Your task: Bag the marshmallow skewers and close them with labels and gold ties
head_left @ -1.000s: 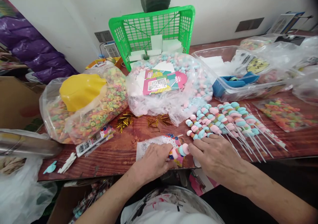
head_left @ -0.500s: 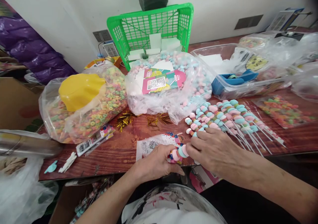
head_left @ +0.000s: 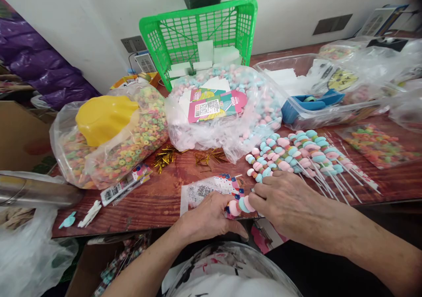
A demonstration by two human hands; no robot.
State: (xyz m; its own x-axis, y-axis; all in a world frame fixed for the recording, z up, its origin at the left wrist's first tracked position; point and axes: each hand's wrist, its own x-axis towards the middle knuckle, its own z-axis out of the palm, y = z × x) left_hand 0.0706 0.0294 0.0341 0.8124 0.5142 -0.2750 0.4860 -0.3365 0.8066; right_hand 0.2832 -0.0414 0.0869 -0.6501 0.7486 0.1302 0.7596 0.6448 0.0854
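Note:
A candy skewer (head_left: 244, 204) of pink and light-blue marshmallow pieces spans the gap between my hands, just over the table's front edge. My right hand (head_left: 277, 196) is closed around its right part and hides that stretch. My left hand (head_left: 211, 215) curls round the skewer's other end, where a bit of printed plastic wrapper (head_left: 228, 209) shows by the thumb; how far the wrapper covers the candy is hidden. Just beyond my left hand lies a flat printed plastic bag (head_left: 198, 193). Several finished-looking skewers (head_left: 296, 152) with white sticks lie piled past my right hand.
Behind stand a bag of marshmallows (head_left: 263, 95) with printed cards (head_left: 211, 106) on top, a bag of ring candies (head_left: 145, 134), a green basket (head_left: 198, 13) and a clear tub (head_left: 329, 112). Gold twist ties (head_left: 165, 158) lie mid-table. A metal flask (head_left: 36, 191) is at left.
Both hands keep their hold on the skewer. The right hand has shifted very slightly to the right, showing a little more of the marshmallows; the view has tilted a bit.

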